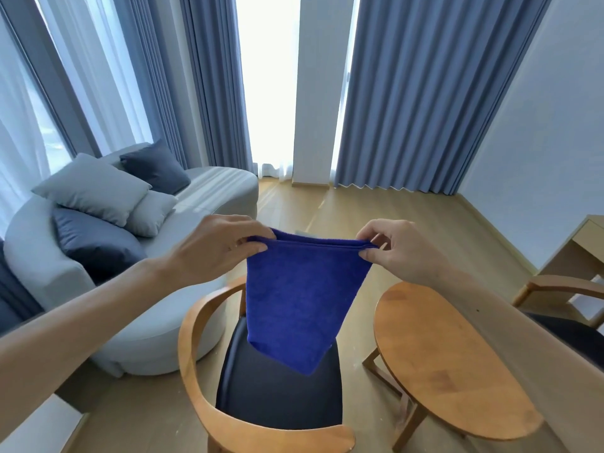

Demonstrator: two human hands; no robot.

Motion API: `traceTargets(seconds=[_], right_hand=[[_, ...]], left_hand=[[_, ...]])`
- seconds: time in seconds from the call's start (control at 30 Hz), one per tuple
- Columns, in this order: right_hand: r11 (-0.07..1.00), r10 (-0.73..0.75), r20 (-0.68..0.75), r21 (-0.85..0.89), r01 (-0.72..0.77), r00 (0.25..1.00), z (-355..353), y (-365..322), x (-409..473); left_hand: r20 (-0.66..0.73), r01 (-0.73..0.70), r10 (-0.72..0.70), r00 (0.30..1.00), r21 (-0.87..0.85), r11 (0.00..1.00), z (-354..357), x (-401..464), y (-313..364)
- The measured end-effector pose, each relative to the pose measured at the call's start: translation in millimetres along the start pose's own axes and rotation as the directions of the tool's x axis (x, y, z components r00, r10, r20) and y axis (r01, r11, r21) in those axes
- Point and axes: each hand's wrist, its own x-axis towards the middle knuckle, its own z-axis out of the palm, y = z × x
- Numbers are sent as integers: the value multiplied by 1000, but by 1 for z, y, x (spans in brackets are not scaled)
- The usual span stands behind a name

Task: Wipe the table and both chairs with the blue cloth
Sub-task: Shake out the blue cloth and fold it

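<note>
Chair arm [196, 325] flanks seat [277, 387]; table [441, 361] prob. clear.

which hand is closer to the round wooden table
Right. The right hand pinches the blue cloth's top corner just above the table's far edge; the left hand holds the other corner, across the near chair.

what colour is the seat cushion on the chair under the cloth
Black, on the near chair's seat cushion, seen in the head view.
</note>
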Motion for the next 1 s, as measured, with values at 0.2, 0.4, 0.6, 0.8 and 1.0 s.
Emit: traceTargets(seconds=[0.2, 0.4, 0.6, 0.8, 1.0], right_hand=[[993, 78, 73, -98, -70, 994, -4, 1, 2], [992, -18, 288, -114, 53, 957, 9, -54, 9], [989, -143, 165, 50, 136, 976, 22, -64, 17], [976, -159, 99, 166, 141, 982, 16, -58, 17], [982, -126, 65, 149, 115, 990, -2, -47, 9]], left_hand=[[-5, 274, -275, 962, -43, 961, -2, 14, 16], [130, 183, -167, 977, -125, 975, 20, 43, 46], [79, 279, -291, 953, -596, 753, 27, 28, 37], [325, 385, -260, 909, -419, 822, 86, -45, 21], [366, 491, -377, 851, -298, 819, 100, -35, 18]])
